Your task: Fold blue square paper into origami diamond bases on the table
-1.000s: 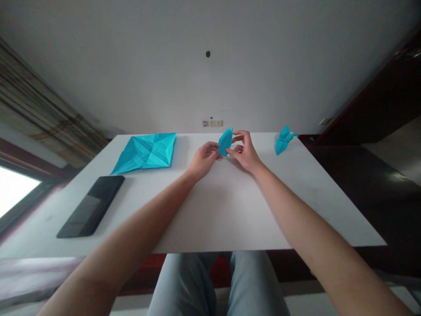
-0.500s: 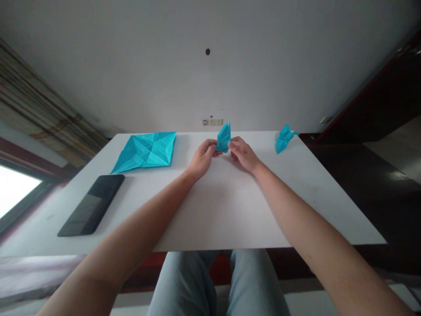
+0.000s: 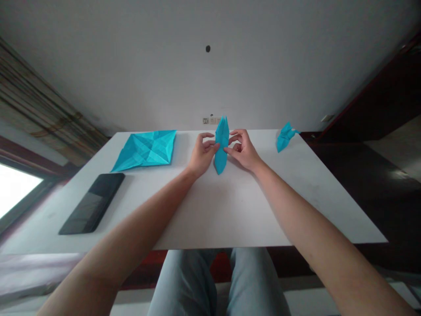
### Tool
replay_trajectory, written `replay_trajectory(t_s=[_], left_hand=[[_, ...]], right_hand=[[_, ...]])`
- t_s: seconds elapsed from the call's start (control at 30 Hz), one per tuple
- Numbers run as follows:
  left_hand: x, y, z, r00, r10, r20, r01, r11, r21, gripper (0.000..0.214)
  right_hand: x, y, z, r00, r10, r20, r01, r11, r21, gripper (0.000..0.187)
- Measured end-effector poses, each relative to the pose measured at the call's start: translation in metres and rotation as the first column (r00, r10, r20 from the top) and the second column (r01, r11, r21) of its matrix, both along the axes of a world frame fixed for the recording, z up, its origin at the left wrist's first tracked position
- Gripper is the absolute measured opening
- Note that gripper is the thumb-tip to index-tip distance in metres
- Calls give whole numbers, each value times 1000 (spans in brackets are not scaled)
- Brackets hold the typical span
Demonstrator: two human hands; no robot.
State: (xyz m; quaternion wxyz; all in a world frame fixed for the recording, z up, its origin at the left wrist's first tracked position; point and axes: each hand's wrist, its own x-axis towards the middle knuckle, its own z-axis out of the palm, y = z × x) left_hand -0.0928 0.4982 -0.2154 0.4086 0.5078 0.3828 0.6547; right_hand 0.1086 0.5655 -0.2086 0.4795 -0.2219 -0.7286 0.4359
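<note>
A narrow, long folded piece of blue paper (image 3: 221, 144) stands upright over the far middle of the white table (image 3: 213, 206). My left hand (image 3: 201, 154) pinches its left side with thumb and fingers. My right hand (image 3: 242, 150) pinches its right side the same way. Both hands hover just above the tabletop, with my forearms stretched out over the table.
A creased, unfolded blue paper square (image 3: 146, 149) lies at the far left. A black tablet (image 3: 92, 202) rests near the left edge. A small folded blue paper figure (image 3: 284, 136) sits at the far right corner. A wall with a socket (image 3: 212, 120) stands behind the table.
The folded paper has been turned and stretched from a short, compact shape into a long upright one. My fingers have shifted to pinch it on both sides.
</note>
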Motion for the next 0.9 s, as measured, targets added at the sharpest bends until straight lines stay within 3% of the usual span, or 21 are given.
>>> replay_trajectory(t_s=[0.13, 0.27, 0.4, 0.63, 0.77, 0.9], left_hand=[[1, -5, 6, 1000, 9, -3, -9, 1000, -26, 59], [0, -7, 9, 1000, -8, -20, 7, 1000, -26, 54], [0, -4, 8, 996, 66, -52, -64, 998, 29, 41], [2, -6, 10, 992, 55, -110, -53, 998, 16, 35], [3, -8, 11, 995, 6, -103, -1, 999, 44, 52], [4, -6, 10, 995, -38, -89, 39, 999, 15, 56]], right_hand=[[-3, -6, 7, 999, -30, -27, 29, 999, -42, 74], [-4, -11, 14, 1000, 24, 14, -23, 997, -71, 60], [-3, -14, 17, 997, 69, 35, -65, 993, -100, 51], [-4, -24, 20, 993, -17, 113, 3, 992, 124, 35], [-2, -29, 23, 979, 23, 204, -68, 974, 216, 48], [-2, -31, 20, 976, 21, 215, -61, 981, 184, 76]])
